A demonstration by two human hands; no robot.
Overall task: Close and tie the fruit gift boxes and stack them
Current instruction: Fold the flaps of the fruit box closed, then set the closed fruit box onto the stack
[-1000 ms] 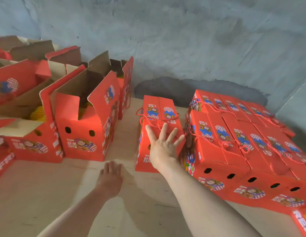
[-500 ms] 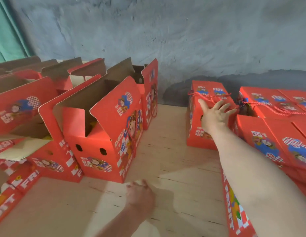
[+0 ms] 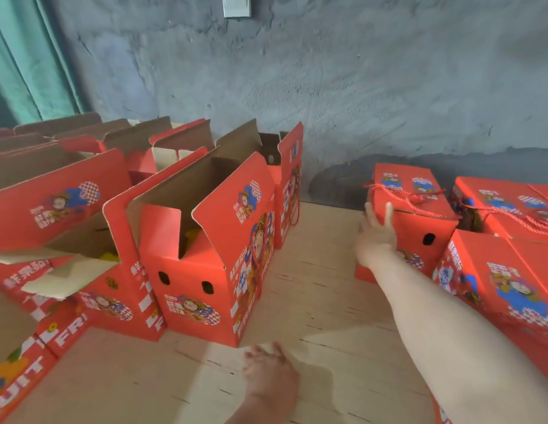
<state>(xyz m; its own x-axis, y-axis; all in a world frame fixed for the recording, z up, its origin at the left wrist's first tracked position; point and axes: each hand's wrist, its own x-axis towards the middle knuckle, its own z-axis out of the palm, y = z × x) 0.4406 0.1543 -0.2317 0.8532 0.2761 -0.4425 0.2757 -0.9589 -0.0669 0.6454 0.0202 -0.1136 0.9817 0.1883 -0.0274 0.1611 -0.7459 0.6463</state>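
Observation:
A closed red gift box (image 3: 419,221) tied with red cord stands alone at the right of the wooden floor. My right hand (image 3: 377,235) lies flat against its left front corner, fingers straight. More closed, tied boxes (image 3: 505,270) are packed beside it at the far right. An open red box (image 3: 205,264) with its flaps up stands in the middle, yellow fruit showing inside. My left hand (image 3: 271,373) hovers low over the floor just in front of that open box, fingers loosely curled, holding nothing.
Several more open boxes (image 3: 61,215) fill the left side, flaps raised. A rough grey wall (image 3: 328,87) runs behind everything, with a green curtain (image 3: 24,62) at the far left. Bare wooden floor (image 3: 321,295) lies between the open box and the tied box.
The view has swung left. My right hand stays flat on the lone tied box, now at its left corner. My left hand has come closer to the open box in the middle.

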